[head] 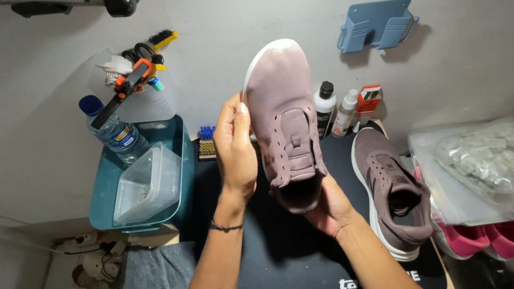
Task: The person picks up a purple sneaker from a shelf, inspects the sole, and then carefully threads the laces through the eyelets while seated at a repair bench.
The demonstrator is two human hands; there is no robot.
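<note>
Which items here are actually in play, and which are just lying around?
In play: mauve shoe, held up by left hand and right hand.

Lying around: second shoe, teal bin, water bottle, grey cloth, bagged items, pink shoes.

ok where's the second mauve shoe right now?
In the head view, the second mauve shoe lies on the black mat, right of the held shoe, beside the clear plastic bag.
</note>
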